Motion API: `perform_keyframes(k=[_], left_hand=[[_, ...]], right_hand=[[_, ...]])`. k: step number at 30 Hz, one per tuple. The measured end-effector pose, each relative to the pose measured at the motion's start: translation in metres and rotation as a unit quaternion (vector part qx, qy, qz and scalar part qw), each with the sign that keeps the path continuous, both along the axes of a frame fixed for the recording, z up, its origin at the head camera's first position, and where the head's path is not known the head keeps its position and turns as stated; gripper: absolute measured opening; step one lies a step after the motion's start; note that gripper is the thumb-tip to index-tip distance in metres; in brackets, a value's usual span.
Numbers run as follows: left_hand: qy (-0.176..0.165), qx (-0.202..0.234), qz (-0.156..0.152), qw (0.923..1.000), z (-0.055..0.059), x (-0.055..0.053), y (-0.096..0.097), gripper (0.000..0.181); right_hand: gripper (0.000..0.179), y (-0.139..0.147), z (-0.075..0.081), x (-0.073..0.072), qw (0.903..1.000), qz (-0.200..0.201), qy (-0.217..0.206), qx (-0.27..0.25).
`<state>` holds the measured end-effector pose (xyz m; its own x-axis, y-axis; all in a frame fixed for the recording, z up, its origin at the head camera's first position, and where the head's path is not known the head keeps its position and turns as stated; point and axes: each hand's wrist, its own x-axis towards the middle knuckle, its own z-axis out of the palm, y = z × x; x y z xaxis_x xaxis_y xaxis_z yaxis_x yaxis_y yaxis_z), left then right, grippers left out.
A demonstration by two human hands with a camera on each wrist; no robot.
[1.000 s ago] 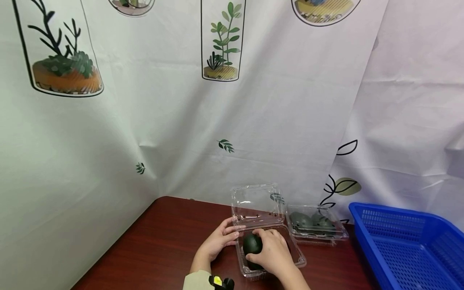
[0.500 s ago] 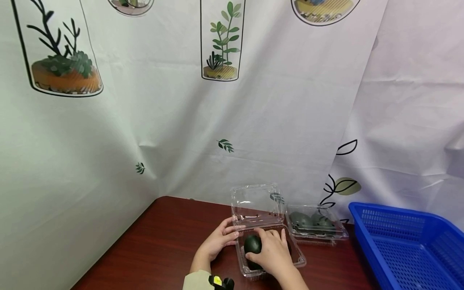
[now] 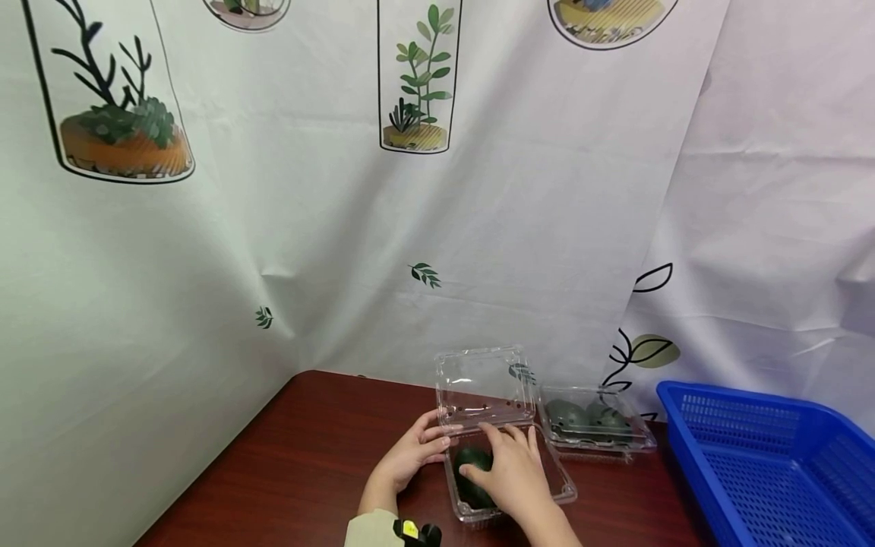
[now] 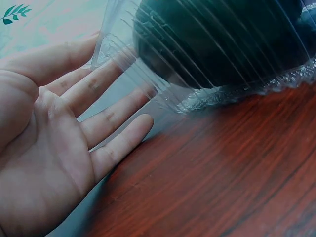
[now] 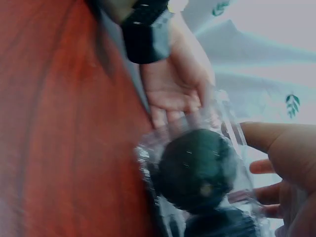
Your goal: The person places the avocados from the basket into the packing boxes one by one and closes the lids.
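A clear plastic clamshell box [image 3: 456,510] stands on the table with its lid [image 3: 487,384] raised. A dark green avocado [image 3: 473,490] lies at its left side; the right wrist view shows one avocado [image 5: 197,165] and part of another [image 5: 219,224] through the plastic. My left hand [image 3: 408,453] rests its extended fingers against the box's left wall, palm facing it in the left wrist view [image 4: 54,133]. Over the box is my right hand [image 3: 513,471], fingers spread, thumb overlapping the avocado in the head view. It hides the box's right half.
Behind to the right sits a closed clear box [image 3: 595,441] with avocados inside. A blue plastic basket [image 3: 704,486] stands at the far right. The reddish-brown table [image 3: 294,456] backs onto a white printed curtain [image 3: 328,228].
The avocado under my right hand has gone lower into the box. My right fingers have spread and come away from it. The left hand has stayed put.
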<state>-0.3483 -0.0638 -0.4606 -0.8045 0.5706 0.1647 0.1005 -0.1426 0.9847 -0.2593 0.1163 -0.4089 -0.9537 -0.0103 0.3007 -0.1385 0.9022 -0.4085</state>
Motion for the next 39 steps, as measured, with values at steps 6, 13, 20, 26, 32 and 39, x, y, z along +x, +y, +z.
perform_keyframes(k=[6,13,20,26,32,39], left_hand=[[-0.002,-0.002,-0.003,1.0,0.0,-0.001,-0.001,0.061],[-0.007,-0.001,0.001,1.0,-0.001,-0.001,-0.001,0.06],[-0.006,-0.002,0.004,1.0,-0.001,-0.003,-0.003,0.057],[0.009,-0.004,0.015,0.9998,-0.001,-0.002,-0.007,0.058],[0.011,0.004,0.017,0.9998,-0.001,-0.002,-0.009,0.056],[0.007,0.02,0.011,0.9997,0.001,-0.001,-0.009,0.053]], right_hand=[[0.06,0.027,0.013,0.0,0.996,-0.054,0.054,-0.047],[0.047,0.073,0.029,0.006,0.9838,-0.113,0.008,-0.139],[0.047,0.096,0.031,0.01,0.9764,-0.136,-0.006,-0.167],[0.047,0.1,0.03,0.01,0.9762,-0.141,-0.001,-0.165],[0.043,0.101,0.029,0.009,0.9778,-0.144,0.009,-0.152],[0.04,0.105,0.03,0.01,0.9755,-0.134,-0.036,-0.171]])
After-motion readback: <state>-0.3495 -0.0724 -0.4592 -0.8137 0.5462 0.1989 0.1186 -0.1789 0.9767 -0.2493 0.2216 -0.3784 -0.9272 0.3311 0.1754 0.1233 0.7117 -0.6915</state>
